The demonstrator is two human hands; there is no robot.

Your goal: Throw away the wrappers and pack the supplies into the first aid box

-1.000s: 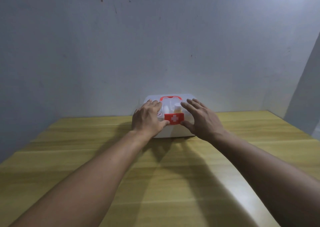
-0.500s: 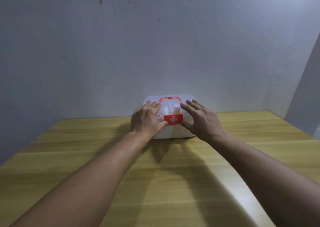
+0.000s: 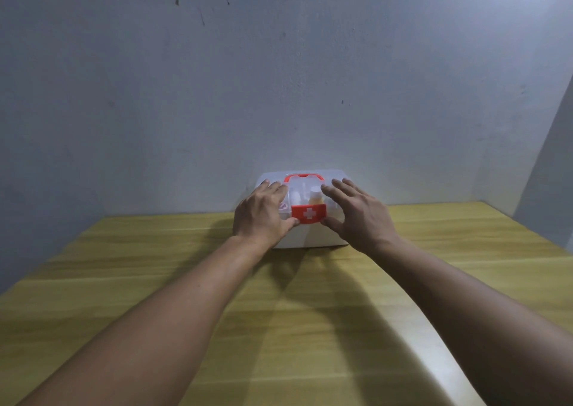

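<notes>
A white first aid box (image 3: 310, 238) with a clear lid, a red handle (image 3: 304, 177) and a red latch with a white cross (image 3: 308, 214) stands shut at the far side of the wooden table (image 3: 279, 328), against the wall. Small bottles show through the lid. My left hand (image 3: 262, 213) lies flat on the left of the lid, its thumb at the latch. On the lid's right side rests my right hand (image 3: 356, 216), fingers spread, thumb beside the latch. No wrappers or loose supplies are in view.
A grey wall (image 3: 279, 80) rises right behind the box. The table's right edge (image 3: 552, 235) runs along a wall corner at the right.
Both hands have stayed on the box lid with almost no shift. The box has not moved.
</notes>
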